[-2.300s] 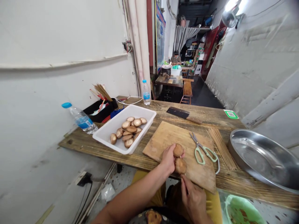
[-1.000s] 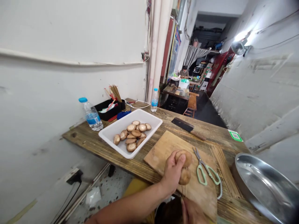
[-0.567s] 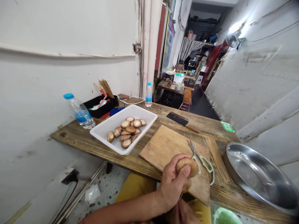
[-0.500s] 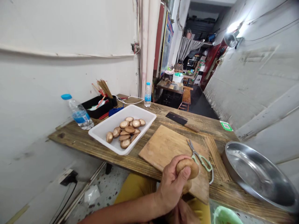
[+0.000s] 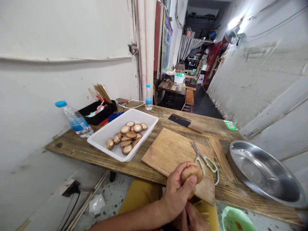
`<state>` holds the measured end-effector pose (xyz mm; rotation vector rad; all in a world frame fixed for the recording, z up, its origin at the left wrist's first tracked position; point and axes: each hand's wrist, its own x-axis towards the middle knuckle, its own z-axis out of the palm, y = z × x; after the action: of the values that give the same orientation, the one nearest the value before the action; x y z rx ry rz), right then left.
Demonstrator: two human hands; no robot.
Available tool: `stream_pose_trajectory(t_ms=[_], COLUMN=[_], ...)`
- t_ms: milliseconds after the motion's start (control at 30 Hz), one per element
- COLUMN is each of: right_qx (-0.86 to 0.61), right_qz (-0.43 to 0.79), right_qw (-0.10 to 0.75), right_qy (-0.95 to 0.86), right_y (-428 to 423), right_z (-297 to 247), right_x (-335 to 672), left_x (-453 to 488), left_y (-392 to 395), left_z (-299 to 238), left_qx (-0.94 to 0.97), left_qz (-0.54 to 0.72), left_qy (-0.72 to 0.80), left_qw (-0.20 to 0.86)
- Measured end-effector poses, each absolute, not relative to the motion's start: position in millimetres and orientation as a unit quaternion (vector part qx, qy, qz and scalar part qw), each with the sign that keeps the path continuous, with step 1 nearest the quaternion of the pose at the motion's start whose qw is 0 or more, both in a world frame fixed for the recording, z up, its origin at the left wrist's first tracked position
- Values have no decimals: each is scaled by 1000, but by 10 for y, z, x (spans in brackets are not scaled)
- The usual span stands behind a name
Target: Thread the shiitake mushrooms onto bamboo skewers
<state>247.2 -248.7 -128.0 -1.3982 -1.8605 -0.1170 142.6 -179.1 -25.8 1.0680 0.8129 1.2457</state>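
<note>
My left hand [image 5: 176,189] is closed around a brown shiitake mushroom [image 5: 192,173], thumb on its cap, over the near edge of the wooden cutting board [image 5: 166,146]. Under that cap shows part of a second brown mushroom [image 5: 192,193]. Lower down, my right hand [image 5: 195,218] is below the left with its fingers curled; what it grips is hidden. Green-handled scissors [image 5: 204,158] lie on the board just beyond the mushrooms. More mushrooms [image 5: 131,134], mostly stem side up, lie in a white plastic tray [image 5: 96,141] to the left.
Right of the board lie thin bamboo skewers [image 5: 221,158] and a large steel basin [image 5: 231,160]. A cleaver [image 5: 180,120] rests behind the board. Water bottles [image 5: 79,123] and a black box [image 5: 96,117] stand left. A green bin [image 5: 237,219] is below the edge. Someone [image 5: 180,65] sits far back.
My view has shifted slightly, so the table items sit a little farther left. Both hands keep nearly the same pose, and the left still grips the mushroom.
</note>
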Motion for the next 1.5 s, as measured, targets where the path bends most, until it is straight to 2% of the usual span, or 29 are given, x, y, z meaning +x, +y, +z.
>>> stream_pose_trajectory(t_ms=[167,267,367,600,967,1200,1500], right_qx=[-545,-570,-588,-590,-595,-592,-580], right_qz=[-28,-25,-19,-21,92,183,314], right_qw=[371,336,325,363,319,344,363], right_qy=[-752,-749,-740,-721,-732,-706,-659], right_y=[-2331,-2202,-2126,-2053,-1875,-1830,-1796], right_z=[-1184,-1169,-1188,-1237,-1177,-1188,-1063], right_x=[2540,2542,2554,2635,2461,2446,2760], left_x=[1370,1311,1242,1236,1279,1165,1075], left_y=[-1380,-1077,-905,-901,-811,-687,-648], left_z=[-351,-479,-631,-765,-908,-1109,-1089], left_qx=[253,173,135,122,174,128,233], left_qz=[533,507,506,510,539,498,529], left_qy=[286,272,286,272,231,165,237], left_qw=[755,800,803,807,791,842,781])
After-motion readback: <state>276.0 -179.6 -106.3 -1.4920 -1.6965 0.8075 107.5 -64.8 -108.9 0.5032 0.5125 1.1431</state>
